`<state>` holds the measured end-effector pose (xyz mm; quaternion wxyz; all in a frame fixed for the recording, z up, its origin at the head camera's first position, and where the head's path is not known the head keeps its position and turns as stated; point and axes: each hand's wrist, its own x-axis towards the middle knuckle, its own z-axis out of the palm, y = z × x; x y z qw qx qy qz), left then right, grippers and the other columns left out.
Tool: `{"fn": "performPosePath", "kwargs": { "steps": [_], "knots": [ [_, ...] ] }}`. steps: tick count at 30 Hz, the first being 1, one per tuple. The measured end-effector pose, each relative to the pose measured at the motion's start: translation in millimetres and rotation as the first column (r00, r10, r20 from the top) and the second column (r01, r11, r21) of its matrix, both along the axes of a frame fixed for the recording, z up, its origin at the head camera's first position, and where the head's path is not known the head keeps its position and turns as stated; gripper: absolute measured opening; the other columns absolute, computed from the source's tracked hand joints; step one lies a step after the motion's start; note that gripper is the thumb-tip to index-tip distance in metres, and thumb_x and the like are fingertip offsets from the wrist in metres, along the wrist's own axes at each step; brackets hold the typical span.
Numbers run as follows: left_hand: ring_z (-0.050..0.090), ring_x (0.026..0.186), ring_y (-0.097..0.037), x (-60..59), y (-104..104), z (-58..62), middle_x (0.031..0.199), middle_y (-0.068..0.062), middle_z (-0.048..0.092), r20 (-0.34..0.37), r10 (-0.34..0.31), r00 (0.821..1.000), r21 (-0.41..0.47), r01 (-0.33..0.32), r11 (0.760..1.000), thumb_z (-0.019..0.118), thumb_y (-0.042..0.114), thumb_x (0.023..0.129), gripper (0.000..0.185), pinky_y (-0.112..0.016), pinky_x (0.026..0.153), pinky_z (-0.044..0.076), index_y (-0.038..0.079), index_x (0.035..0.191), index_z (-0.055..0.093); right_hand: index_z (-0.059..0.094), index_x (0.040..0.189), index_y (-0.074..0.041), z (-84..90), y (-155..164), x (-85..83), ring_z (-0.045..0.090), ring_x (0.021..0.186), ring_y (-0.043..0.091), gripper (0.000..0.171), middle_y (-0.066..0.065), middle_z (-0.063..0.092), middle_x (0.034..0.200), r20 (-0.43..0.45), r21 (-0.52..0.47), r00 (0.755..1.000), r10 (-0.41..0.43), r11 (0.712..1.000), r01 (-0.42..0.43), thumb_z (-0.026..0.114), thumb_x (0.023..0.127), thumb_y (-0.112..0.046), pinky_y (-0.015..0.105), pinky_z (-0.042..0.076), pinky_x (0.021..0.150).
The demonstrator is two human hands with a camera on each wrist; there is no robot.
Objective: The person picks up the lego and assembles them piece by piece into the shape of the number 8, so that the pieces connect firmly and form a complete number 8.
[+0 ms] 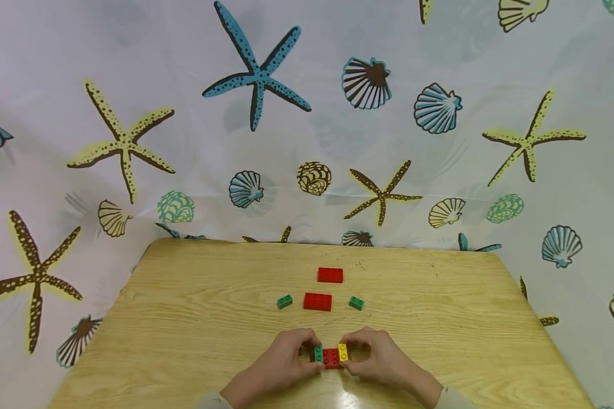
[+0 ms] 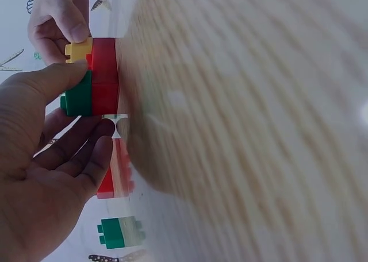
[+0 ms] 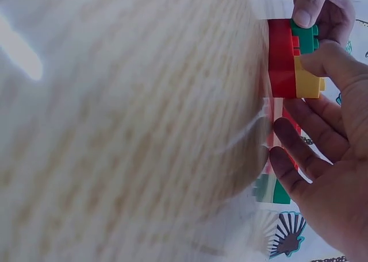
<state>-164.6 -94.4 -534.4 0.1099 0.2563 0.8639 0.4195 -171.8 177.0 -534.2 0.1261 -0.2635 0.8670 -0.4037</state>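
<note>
Near the front of the table lies a red toy building brick (image 1: 331, 358) with a small green brick (image 1: 318, 353) on its left end and a small yellow brick (image 1: 343, 353) on its right end. My left hand (image 1: 294, 358) pinches the green brick between thumb and fingers. Opposite it, my right hand (image 1: 378, 358) pinches the yellow brick. In the left wrist view the green brick (image 2: 79, 95) sits on the red brick (image 2: 105, 78), with studs of the red one showing between the two small bricks. Fingertips cover part of both small bricks.
Beyond the hands, a red brick (image 1: 318, 301) lies between two small green bricks, one left (image 1: 285, 301) and one right (image 1: 356, 303). Another red brick (image 1: 330, 275) lies farther back. A shell-and-starfish cloth (image 1: 307, 130) hangs behind the wooden table (image 1: 194, 318).
</note>
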Motion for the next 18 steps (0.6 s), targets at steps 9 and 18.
{"fn": "performPosePath", "kwargs": {
  "steps": [9, 18],
  "knots": [
    [0.066, 0.094, -0.013, 0.0, 2.9, 1.7, 0.103, 0.005, 0.072, -0.05, 0.047, 0.998, 0.002, -0.047, 0.999, 0.086, 0.03, 0.09, 0.036, -0.025, 0.08, 0.054, 0.008, 0.116, 0.074, 0.076, 0.121, -0.012, 1.0, -3.8, -5.1, 0.067, 0.11, 0.015, 0.036, -0.004, 0.075, 0.116, -0.052, 0.04, 0.999, -0.001, 0.999, 0.003, 0.083, 0.09, -0.028, 0.03, 0.055, 0.096],
    [0.069, 0.097, -0.013, -14.1, -2.3, 6.2, 0.105, 0.004, 0.073, 0.002, 0.178, 0.984, 0.058, -0.178, 0.982, 0.071, 0.04, 0.101, 0.041, -0.031, 0.084, 0.057, 0.008, 0.126, 0.072, 0.075, 0.124, -0.01, 1.4, -4.8, -10.3, 0.068, 0.115, 0.02, 0.04, 0.001, 0.075, 0.121, -0.058, 0.066, 0.998, -0.016, 0.998, 0.019, 0.083, 0.089, -0.028, 0.035, 0.056, 0.1]
  ]
}}
